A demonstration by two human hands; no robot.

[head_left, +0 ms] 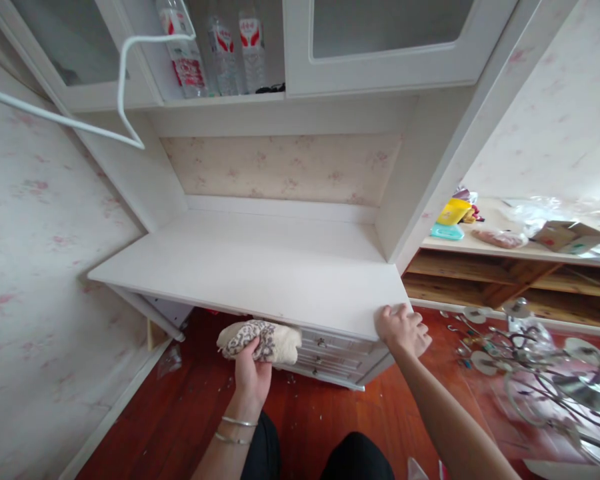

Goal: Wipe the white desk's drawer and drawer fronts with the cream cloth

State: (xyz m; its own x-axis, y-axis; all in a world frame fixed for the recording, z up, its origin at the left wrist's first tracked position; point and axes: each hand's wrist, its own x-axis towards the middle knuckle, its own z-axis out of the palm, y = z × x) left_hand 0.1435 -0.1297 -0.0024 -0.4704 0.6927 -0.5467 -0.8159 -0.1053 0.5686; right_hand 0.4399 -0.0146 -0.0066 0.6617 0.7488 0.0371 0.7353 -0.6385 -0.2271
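My left hand (254, 380) grips a folded cream cloth (285, 343) with a dark floral pattern, its thumb on top. The cloth is in front of the front edge of a white desk (260, 267), above the drawers; its underside is hidden. My right hand (404, 330) is on the desk's front right corner, with fingers bent over the side edge. Their tips are partly hidden.
Overhead, a shelf holds several plastic bottles (225, 57) between cabinet doors. A white hanger-like rod (65, 120) juts in at upper left. A dismantled chandelier (555, 380) lies on the red wooden floor at right. Beyond it, a low shelf bears an open cardboard box (570, 237).
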